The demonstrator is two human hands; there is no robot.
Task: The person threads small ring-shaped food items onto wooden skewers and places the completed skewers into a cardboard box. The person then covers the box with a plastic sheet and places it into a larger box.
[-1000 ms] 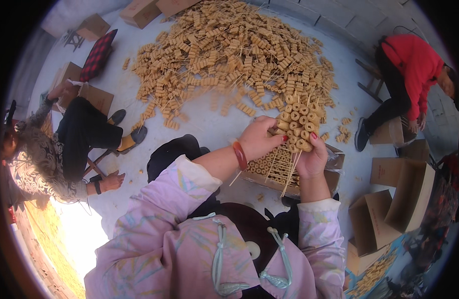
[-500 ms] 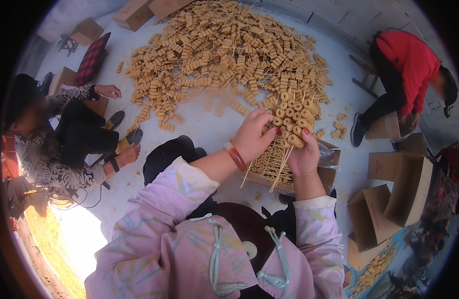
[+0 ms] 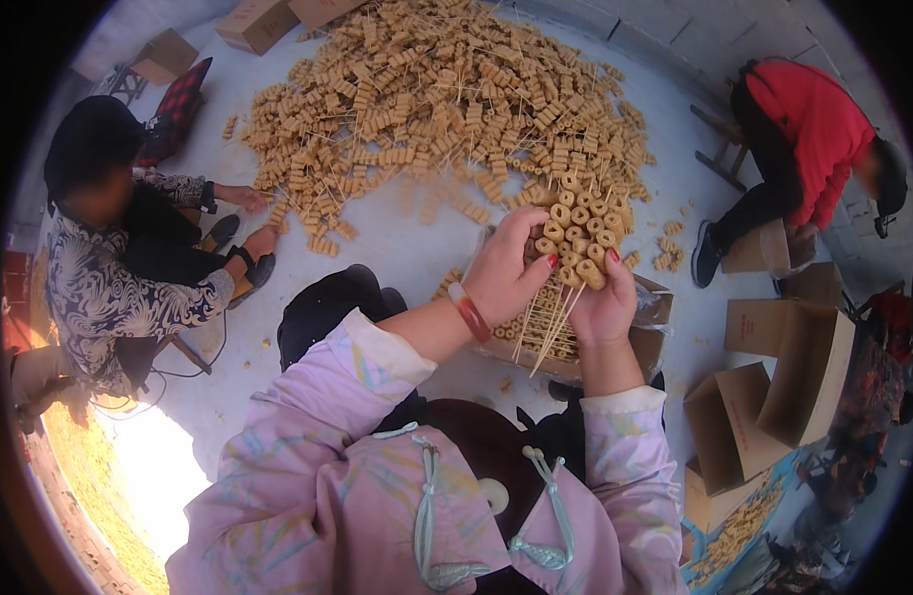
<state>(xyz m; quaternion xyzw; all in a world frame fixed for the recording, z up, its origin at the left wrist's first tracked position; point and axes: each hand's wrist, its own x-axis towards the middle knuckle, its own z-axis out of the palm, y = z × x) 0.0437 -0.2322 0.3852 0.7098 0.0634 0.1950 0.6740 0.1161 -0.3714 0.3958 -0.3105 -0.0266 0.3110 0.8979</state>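
Both of my hands grip one bundle of skewered tan spiral rolls [image 3: 581,230], their round, hollow ends showing. My left hand [image 3: 504,276], with a reddish bangle at the wrist, presses the bundle's left side with its fingers and thumb. On the other side, my right hand [image 3: 605,305] is wrapped around its lower right, thumb pointing up. Thin wooden sticks [image 3: 550,332] stick out below the bundle toward me. Under my hands stands an open cardboard box [image 3: 643,347], with rows of more skewered rolls in it.
A large heap of skewered rolls [image 3: 446,99] covers the floor ahead. A person in a patterned top [image 3: 129,268] sits at left, reaching to the heap's edge. A person in red [image 3: 813,119] bends over a carton at right. Open empty cartons [image 3: 734,421] stand at lower right.
The bundle and its sticks have shifted slightly in my hands, which stay closed on it. The person at left has leaned forward, both hands now at the heap's edge.
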